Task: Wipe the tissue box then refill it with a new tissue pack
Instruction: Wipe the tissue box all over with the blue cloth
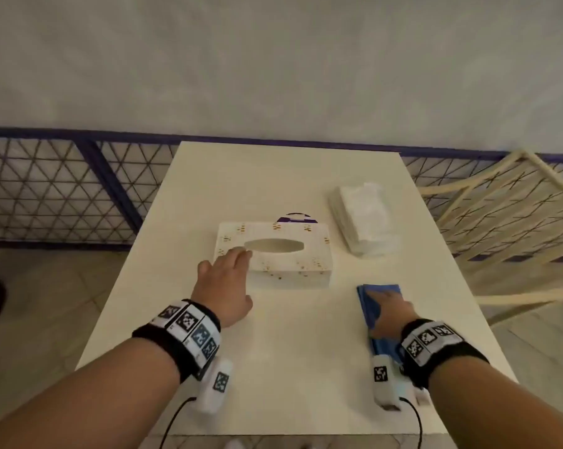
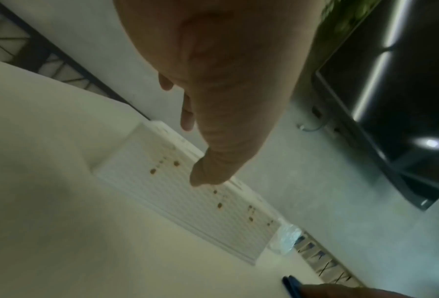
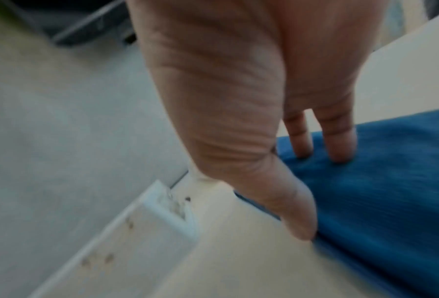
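Right hand (image 1: 390, 314) flat, fingers straight on folded blue cloth (image 1: 370, 298). Left hand (image 1: 225, 286) open, fingertips touching speckled rectangular tissue box (image 1: 283, 254); crinkly tissue pack (image 1: 364, 218) at 2 o'clock.

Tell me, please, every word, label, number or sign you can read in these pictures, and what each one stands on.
No readable words or numbers in any view.
Wristbands: black-and-white square marker codes, no lettering.
Tissue box: small gold-brown motifs only, no text.
Tissue pack: no print to be seen.
Blue cloth: plain.
Purple thing behind the box: mostly hidden, any print too blurred to read.
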The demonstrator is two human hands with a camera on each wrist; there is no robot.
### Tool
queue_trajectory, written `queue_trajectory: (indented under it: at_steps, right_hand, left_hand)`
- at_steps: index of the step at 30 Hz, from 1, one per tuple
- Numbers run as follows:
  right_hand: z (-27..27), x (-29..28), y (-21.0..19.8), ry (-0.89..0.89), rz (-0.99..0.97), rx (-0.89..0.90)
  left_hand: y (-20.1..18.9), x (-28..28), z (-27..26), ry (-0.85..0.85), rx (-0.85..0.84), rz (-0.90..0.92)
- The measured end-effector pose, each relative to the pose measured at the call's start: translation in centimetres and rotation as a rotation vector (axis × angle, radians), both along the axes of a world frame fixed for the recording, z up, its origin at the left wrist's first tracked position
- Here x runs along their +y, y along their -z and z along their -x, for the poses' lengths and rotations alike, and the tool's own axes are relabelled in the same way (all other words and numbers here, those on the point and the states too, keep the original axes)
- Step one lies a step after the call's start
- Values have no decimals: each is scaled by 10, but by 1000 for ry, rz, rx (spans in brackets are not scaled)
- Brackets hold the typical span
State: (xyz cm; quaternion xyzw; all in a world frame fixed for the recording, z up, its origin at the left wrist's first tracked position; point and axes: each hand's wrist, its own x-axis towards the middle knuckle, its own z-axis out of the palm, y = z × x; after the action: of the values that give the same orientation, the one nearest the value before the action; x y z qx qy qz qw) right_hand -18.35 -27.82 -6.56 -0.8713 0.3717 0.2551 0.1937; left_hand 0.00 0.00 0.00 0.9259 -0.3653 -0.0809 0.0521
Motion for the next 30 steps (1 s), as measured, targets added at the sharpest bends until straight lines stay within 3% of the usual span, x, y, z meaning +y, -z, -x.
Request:
queue_trajectory:
  at_steps: [3,8,13,16,19,20,24,30]
  right_hand:
    - [5,14,0,-12,100,7]
    - [21,23,8,69,131,-256]
    - [14,32,-15,211,14,-431]
    - [-19,60,-53,73,46,-711]
    - [-72,102,-75,-103,-51,-914]
    - [-91,113,-72,-204,-19,-887]
    - [-135,142,-41,-584,49,-474]
    - [-111,101,-30,-600,80,-414]
  left_hand:
    - [11,-21,-8,79,-61,-88]
    - [17,-39,-16,86,-68,-139]
    - [19,-35,-15,67,-23,-105]
    - [17,-31,-21,37,24,-79]
    - [10,-30,-29,7,108,-23]
    - [8,-30,-31,2,121,-22]
    - [5,-31,-33,1,124,-44]
    - [8,-33,-28,19,96,-31]
